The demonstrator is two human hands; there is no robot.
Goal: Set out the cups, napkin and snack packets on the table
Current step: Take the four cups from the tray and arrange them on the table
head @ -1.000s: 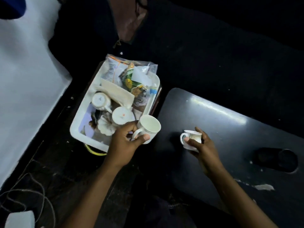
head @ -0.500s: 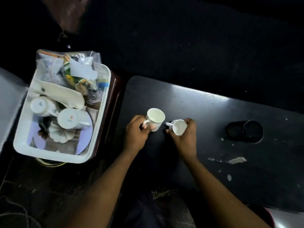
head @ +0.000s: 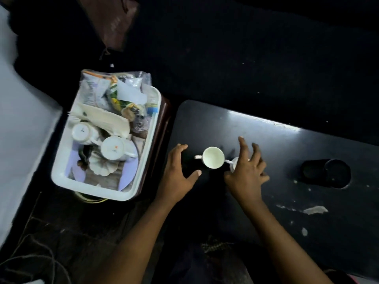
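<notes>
A white cup [head: 213, 157] stands upright on the black table [head: 266, 144], handle to the left. My left hand [head: 178, 173] hovers just left of it, fingers spread, holding nothing. A second white cup [head: 233, 162] stands right beside the first, mostly hidden under my right hand [head: 247, 171], whose fingers are spread above it. To the left, a white tub [head: 143, 152] holds two more cups [head: 111, 148] lying on their sides, a folded cream napkin [head: 106, 119] and snack packets [head: 114, 93] in clear plastic.
A round black hole or cup holder [head: 328, 173] is set in the table at the right, with white scuffs [head: 314, 210] near the front edge. A white surface [head: 18, 130] lies left of the tub. Cords [head: 37, 261] trail on the dark floor.
Both hands have set their cups down side by side on the table and let go; the fingers have opened and lifted off.
</notes>
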